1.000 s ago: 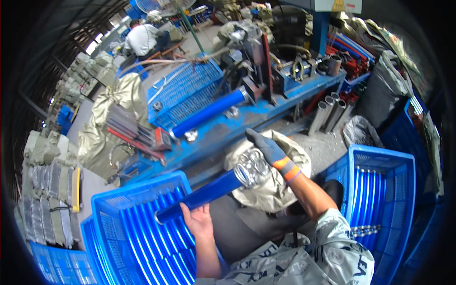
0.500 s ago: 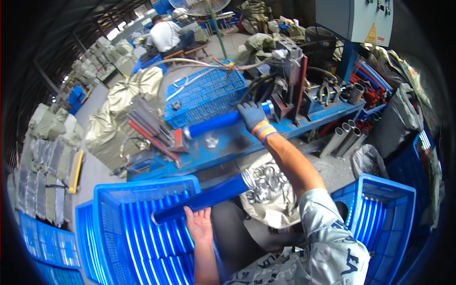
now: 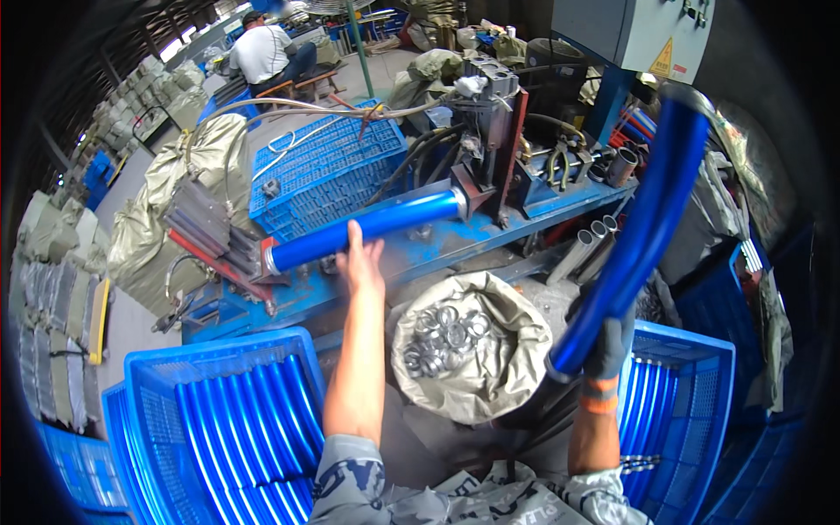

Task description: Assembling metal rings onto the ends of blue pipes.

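My left hand (image 3: 362, 259) was stretched forward, bare, its fingers loosely open and touching the glossy blue tube (image 3: 367, 229) lying in the blue machine (image 3: 490, 175). My right hand (image 3: 604, 346), gloved, was raised and closed tight around the lower end of a curved blue tube (image 3: 643, 232), above the right blue crate (image 3: 691, 385).

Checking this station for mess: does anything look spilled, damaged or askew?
Nothing stands out. The metal rings sit inside their open sack, blue tubes lie parallel in the left crate, one tube lies along the machine by the left hand, and the right hand grips another tube.
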`<state>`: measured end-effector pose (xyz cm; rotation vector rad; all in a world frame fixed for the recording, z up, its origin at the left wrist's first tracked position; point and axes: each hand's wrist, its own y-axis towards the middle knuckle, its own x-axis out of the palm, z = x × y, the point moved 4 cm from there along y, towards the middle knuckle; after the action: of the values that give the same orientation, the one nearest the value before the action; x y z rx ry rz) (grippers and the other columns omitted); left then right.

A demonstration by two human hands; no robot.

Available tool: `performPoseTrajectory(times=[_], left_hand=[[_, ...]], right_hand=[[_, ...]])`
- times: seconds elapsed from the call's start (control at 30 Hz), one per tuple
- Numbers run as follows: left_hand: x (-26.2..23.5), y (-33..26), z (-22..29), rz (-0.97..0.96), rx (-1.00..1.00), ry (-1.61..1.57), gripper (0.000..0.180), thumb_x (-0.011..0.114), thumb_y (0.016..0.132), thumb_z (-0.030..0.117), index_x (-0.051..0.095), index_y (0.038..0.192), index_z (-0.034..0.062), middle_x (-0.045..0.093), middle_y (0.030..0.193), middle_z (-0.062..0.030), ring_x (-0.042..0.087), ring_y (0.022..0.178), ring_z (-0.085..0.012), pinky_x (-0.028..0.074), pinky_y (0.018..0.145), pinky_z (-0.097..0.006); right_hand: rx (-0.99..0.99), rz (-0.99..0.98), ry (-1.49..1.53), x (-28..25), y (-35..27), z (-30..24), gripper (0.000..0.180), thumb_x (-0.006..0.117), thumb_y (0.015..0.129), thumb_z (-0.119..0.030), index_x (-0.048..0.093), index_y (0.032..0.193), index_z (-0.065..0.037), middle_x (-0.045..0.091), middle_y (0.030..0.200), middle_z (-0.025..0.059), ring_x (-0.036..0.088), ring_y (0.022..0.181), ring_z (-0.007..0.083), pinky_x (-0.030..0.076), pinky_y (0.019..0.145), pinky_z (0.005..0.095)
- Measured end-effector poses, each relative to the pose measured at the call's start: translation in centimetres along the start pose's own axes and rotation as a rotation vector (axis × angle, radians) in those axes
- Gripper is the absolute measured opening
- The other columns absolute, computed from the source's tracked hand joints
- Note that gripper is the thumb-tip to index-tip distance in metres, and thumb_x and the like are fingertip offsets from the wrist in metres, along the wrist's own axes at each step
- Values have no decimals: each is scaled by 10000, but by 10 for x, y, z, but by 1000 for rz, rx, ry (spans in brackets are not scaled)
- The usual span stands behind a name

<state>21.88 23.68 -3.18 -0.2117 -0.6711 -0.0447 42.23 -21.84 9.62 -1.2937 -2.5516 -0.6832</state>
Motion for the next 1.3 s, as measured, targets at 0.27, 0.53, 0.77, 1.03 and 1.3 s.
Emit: performPoseTrajectory(times=[0.27, 0.53, 0.77, 1.03, 1.3], left_hand=[[-7, 75, -62, 180, -180, 14, 893, 939, 1021, 401, 482, 1617, -82, 573, 1621, -281, 599, 1513, -494, 630, 1191, -585], [-47, 93, -51, 14, -84, -73, 833, 900, 1062, 363, 468, 1659, -26, 583, 1632, -234, 586, 1526, -474, 568, 1232, -626], [-41, 80, -79, 34, -169, 24, 760, 852, 1093, 400, 520, 1619, -36, 658, 1529, -265, 685, 1390, -497, 596, 1184, -629], [-65, 141, 6, -354, -409, 36, 643, 694, 1195, 354, 507, 1682, -22, 573, 1685, -343, 645, 1533, -376, 514, 1315, -483], [-168, -149, -127, -93, -141, 666, 641, 705, 1181, 269, 477, 1717, 1, 703, 1582, -227, 727, 1398, -365, 543, 1209, -513]], right_hand=[[201, 113, -12, -52, -47, -10, 843, 925, 976, -530, 591, 1539, 1, 774, 1288, 169, 802, 983, 239, 679, 813, 378], [167, 70, -42, -51, -45, 10, 727, 765, 1077, -563, 636, 1522, -2, 767, 1280, 160, 767, 973, 229, 620, 800, 367], [43, 221, -321, -176, -95, -48, 812, 762, 1025, -189, 441, 1751, -18, 649, 1607, 213, 720, 1348, 322, 616, 1125, 453], [-183, 718, -1693, -496, -230, -43, 1021, 857, 879, -1, 414, 1797, -66, 688, 1452, 228, 684, 1322, 436, 531, 1202, 514], [466, 656, -1799, -649, -356, 1, 738, 865, 920, -161, 646, 1625, -166, 745, 1439, 197, 736, 1298, 440, 602, 1111, 556]])
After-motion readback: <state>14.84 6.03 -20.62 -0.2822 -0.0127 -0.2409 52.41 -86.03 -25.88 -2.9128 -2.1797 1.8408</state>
